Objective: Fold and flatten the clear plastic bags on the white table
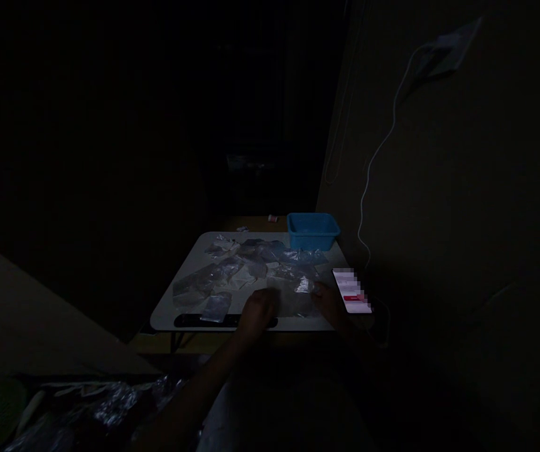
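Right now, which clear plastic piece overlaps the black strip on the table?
The small squarish piece left of your left hand; its near edge overlaps the strip, as no other visibly does.

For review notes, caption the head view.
Bare left hand and right hand at clear plastic pieces on a white rectangular tabletop, blue rectangular plastic basin beyond.

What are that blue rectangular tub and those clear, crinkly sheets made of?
The blue rectangular tub looks like hard, smooth plastic: its colour is even and its walls stand firm. The clear, crinkly sheets seem to be thin, shiny plastic: creases catch light and the white tabletop shows through.
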The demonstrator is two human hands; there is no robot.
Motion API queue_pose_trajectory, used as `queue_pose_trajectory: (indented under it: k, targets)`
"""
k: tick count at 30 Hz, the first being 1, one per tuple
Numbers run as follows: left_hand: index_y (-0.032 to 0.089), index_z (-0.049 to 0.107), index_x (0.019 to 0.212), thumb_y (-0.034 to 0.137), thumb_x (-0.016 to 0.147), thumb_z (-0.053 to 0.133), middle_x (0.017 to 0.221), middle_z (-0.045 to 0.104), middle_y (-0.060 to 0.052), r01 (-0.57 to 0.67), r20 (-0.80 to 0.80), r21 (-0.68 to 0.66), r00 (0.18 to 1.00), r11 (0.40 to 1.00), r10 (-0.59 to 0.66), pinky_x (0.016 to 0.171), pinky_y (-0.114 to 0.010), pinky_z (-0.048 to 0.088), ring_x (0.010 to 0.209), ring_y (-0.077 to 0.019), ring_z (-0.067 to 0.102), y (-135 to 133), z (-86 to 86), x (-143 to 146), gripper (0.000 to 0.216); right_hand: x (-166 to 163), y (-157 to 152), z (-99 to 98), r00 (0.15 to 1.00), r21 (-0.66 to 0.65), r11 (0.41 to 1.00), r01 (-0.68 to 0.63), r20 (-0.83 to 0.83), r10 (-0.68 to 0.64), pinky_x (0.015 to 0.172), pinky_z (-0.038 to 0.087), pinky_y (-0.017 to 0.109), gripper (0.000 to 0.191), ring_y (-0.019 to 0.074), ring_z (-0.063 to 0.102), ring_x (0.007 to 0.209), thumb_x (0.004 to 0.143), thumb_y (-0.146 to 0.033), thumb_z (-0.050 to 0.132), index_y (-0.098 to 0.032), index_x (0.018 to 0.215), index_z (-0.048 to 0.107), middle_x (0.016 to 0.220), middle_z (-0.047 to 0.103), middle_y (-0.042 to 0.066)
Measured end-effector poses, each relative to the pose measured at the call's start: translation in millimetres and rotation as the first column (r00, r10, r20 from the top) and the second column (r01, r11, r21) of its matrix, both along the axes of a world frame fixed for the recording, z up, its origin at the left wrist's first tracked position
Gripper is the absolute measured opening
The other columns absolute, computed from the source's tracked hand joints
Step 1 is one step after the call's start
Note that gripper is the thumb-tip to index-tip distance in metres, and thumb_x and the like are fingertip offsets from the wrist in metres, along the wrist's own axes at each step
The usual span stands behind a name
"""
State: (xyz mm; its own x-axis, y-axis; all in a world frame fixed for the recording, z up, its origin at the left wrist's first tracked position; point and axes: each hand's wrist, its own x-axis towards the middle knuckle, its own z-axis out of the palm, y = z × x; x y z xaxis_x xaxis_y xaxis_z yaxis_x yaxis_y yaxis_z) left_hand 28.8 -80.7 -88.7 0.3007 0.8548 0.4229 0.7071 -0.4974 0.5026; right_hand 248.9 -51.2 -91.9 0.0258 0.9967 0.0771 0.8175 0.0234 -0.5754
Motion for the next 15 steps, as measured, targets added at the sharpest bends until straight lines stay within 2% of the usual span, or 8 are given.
queue_pose_trajectory:
  k: [3, 8, 12, 15]
  targets:
    - [0.015, 0.052, 0.11, 0.014, 0.078, 0.039, 0.109, 0.057, -0.009, 0.047, -0.104, -0.007, 0.993, 0.999, -0.048, 0.091, -0.034, 0.038, 0.101, -0.0182, 0.05, -5.9, 1.1, 9.2, 0.034, -2.3, 0.7, 0.4, 0.998, 0.006, 1.0, 0.024, 0.059, -0.025, 0.066, 0.042, 0.024, 0.04, 0.0167, 0.059, 0.077, 0.074, -0.023, 0.046, -0.014, 0.113, 0.05, 0.084, 0.065, 0.005]
    - [0.012, 0.043, 0.12, 0.02, 0.084, 0.033, 0.122, 0.048, -0.013, -0.046, -0.319, -0.033, 0.947, 0.998, 0.033, 0.096, -0.042, 0.03, 0.114, -0.0215, 0.041, -3.5, -2.8, 20.7, 0.038, -4.5, -2.1, 5.4, 0.989, -0.007, 1.0, 0.03, 0.144, -0.028, 0.063, 0.04, 0.024, 0.044, 0.0163, 0.06, 0.073, 0.074, -0.024, 0.046, -0.013, 0.116, 0.048, 0.077, 0.065, 0.003]
    - [0.012, 0.034, 0.126, 0.028, 0.087, 0.027, 0.132, 0.035, -0.015, -0.063, -0.473, -0.038, 0.88, 0.997, 0.038, 0.099, -0.048, 0.021, 0.123, -0.024, 0.028, -4.2, -8.6, 17.8, 0.043, -1.8, -8.8, 8.8, 0.983, 0.021, 1.0, -0.01, 0.184, 0.006, 0.066, 0.038, 0.026, 0.045, 0.0167, 0.059, 0.072, 0.074, -0.023, 0.045, -0.013, 0.118, 0.046, 0.073, 0.065, 0.002]
    - [0.012, 0.034, 0.127, 0.03, 0.087, 0.025, 0.134, 0.031, -0.015, -0.071, -0.512, -0.015, 0.857, 0.997, 0.053, 0.099, -0.049, 0.019, 0.125, -0.0248, 0.024, -5.1, -9.9, 13.8, 0.044, -1.0, -15.4, 10.0, 0.969, 0.108, 0.994, -0.024, 0.246, -0.003, 0.074, 0.037, 0.031, 0.044, 0.0199, 0.057, 0.083, 0.073, -0.023, 0.045, -0.014, 0.116, 0.047, 0.087, 0.064, 0.006]
